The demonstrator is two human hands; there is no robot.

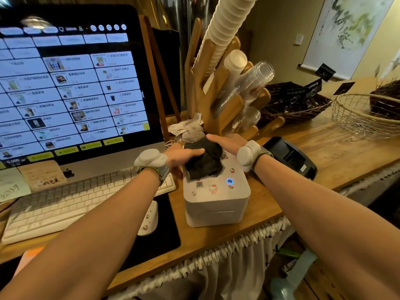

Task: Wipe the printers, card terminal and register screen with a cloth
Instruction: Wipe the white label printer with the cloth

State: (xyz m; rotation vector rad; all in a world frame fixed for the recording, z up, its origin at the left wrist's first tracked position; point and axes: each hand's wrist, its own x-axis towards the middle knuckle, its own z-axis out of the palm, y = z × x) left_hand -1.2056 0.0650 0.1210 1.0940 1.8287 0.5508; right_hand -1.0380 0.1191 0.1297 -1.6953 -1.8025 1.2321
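You are facing a wooden counter (324,152). At your left the screen (65,87) stands on it, with the keyboard (65,204) in front and a black mat (164,234) just beside that. The white printer (216,198) sits near the front edge, and the black printer (290,156) is to its right. Behind them are loose receipts (188,128) and a wooden cup rack (207,87). Further right, you have a wicker basket (292,109) and a wire basket (355,120).

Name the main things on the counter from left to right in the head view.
The register screen, white printer, black printer, wire basket.
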